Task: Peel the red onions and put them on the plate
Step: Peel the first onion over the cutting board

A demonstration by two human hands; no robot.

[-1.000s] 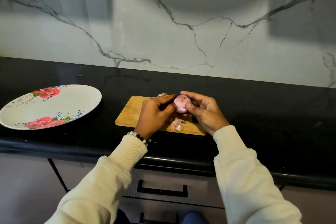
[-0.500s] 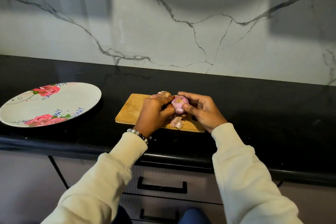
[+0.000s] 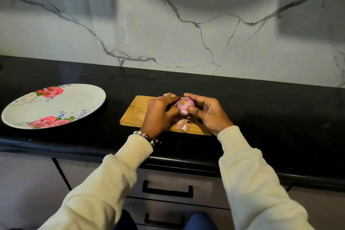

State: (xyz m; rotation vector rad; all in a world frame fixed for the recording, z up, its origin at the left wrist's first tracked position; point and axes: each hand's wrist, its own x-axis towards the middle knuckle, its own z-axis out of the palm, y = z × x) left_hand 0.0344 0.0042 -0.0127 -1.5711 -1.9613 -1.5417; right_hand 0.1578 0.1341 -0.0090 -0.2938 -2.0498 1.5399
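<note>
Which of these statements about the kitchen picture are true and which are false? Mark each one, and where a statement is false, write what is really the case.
1. Both hands hold the red onion over the wooden cutting board. True: the left hand and the right hand grip it from either side.
2. The floral plate already holds a peeled onion. False: nothing lies on it.
3. A piece of onion skin lies on the board near the hands. True.
4. The plate sits to the right of the board. False: it sits to the left.
5. A beaded bracelet is on the right wrist. False: it is on the left wrist.
</note>
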